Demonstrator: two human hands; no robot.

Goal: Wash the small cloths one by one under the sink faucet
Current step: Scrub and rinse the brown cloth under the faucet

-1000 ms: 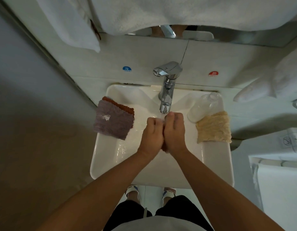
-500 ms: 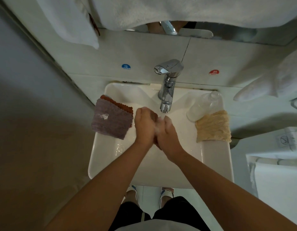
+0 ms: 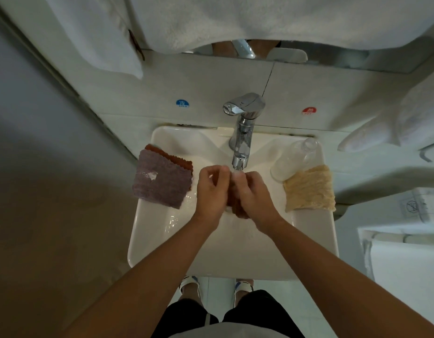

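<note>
On the left rim of the white sink (image 3: 147, 242) we see a purple-grey cloth (image 3: 160, 181) lying flat on top of a rust-orange cloth (image 3: 173, 156), of which only the far edge shows; a small white fleck sits on the purple one. Moving toward the middle, our left hand (image 3: 211, 191) and right hand (image 3: 253, 193) meet over the basin, just below the spout of the chrome faucet (image 3: 242, 132). Both hands have their fingers curled and closed onto a reddish-brown cloth (image 3: 237, 211), which is bunched between the palms and hangs out a little at the near side. Water seems to be running onto the knuckles, though the blur there keeps us from being sure. Further right, a clear plastic bottle (image 3: 293, 158) lies tilted on the sink's rim, touching a cream-yellow cloth (image 3: 309, 190) spread flat at the right edge.
</note>
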